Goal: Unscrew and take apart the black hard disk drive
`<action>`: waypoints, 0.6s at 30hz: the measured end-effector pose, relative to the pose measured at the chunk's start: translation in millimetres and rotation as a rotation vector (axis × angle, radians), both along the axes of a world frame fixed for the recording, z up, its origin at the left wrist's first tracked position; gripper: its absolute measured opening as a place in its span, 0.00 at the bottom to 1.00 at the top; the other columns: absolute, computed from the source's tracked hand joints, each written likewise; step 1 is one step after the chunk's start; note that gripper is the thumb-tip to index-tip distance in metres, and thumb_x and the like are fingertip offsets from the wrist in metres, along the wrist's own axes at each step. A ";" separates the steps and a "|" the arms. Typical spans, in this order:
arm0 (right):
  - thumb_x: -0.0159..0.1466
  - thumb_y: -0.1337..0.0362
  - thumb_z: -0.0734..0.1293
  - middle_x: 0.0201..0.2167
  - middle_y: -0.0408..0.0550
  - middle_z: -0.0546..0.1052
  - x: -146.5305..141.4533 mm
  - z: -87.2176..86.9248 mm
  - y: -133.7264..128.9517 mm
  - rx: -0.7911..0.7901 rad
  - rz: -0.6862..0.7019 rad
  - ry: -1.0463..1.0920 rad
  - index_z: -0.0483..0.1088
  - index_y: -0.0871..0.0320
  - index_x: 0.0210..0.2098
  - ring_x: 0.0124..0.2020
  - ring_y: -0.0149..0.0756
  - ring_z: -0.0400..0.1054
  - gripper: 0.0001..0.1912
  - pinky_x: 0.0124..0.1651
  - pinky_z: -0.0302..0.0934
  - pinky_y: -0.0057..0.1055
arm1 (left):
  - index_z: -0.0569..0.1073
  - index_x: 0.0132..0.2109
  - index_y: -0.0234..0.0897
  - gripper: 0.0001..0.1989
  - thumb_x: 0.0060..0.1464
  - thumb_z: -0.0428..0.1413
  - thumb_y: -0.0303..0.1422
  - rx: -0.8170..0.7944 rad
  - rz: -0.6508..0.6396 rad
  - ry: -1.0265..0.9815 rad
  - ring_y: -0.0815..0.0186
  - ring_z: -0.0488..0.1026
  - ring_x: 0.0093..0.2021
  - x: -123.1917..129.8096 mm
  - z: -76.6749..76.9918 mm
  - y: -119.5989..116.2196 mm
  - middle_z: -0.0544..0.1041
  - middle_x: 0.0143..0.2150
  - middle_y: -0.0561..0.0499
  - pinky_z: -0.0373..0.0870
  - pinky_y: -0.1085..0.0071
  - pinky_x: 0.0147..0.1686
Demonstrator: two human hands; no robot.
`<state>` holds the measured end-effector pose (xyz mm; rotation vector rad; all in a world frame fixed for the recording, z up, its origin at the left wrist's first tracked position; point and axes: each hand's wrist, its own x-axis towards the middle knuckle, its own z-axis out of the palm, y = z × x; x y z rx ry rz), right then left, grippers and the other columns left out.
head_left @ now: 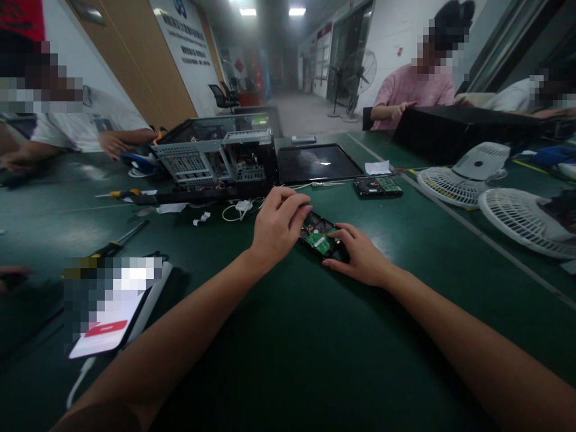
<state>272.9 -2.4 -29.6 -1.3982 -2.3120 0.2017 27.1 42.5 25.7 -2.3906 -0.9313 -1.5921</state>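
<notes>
A hard drive [320, 241] with a green circuit board lies on the green table in front of me, set in what looks like a black frame. My right hand [362, 255] grips its near right end, thumb on the near side and fingers over the far edge. Over its far left end, my left hand [281, 225] is closed with thumb and fingertips together; whatever they pinch is hidden. Farther back on the right lies a second hard drive [378, 186], touched by neither hand.
An opened computer case [216, 159] stands back left, beside a black panel [317, 163]. White fan grilles [454, 180] lie right. A lit phone [114, 312] and a screwdriver [119, 241] are left. Co-workers sit at both sides, one by a black case [450, 132].
</notes>
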 end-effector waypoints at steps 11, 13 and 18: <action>0.63 0.43 0.71 0.66 0.62 0.65 -0.2 0.4 0.1 0.003 -0.005 -0.024 0.65 0.54 0.60 0.66 0.58 0.62 0.33 0.66 0.59 0.59 | 0.75 0.55 0.41 0.11 0.68 0.55 0.28 -0.022 -0.082 0.003 0.61 0.76 0.54 1.4 -0.3 -0.1 0.78 0.52 0.47 0.76 0.59 0.56; 0.63 0.43 0.71 0.66 0.62 0.65 -0.2 0.1 0.0 0.004 -0.007 -0.016 0.65 0.54 0.60 0.67 0.58 0.62 0.32 0.66 0.60 0.59 | 0.75 0.55 0.41 0.11 0.68 0.55 0.29 -0.025 -0.079 0.009 0.61 0.76 0.55 1.4 -0.6 -0.2 0.79 0.53 0.47 0.76 0.58 0.57; 0.63 0.43 0.71 0.66 0.61 0.66 -0.6 1.0 -1.0 -0.002 -0.007 -0.011 0.66 0.53 0.59 0.66 0.59 0.63 0.32 0.65 0.60 0.60 | 0.73 0.54 0.40 0.10 0.67 0.57 0.30 -0.037 -0.059 0.003 0.61 0.77 0.55 1.1 -3.5 1.5 0.79 0.55 0.47 0.78 0.58 0.55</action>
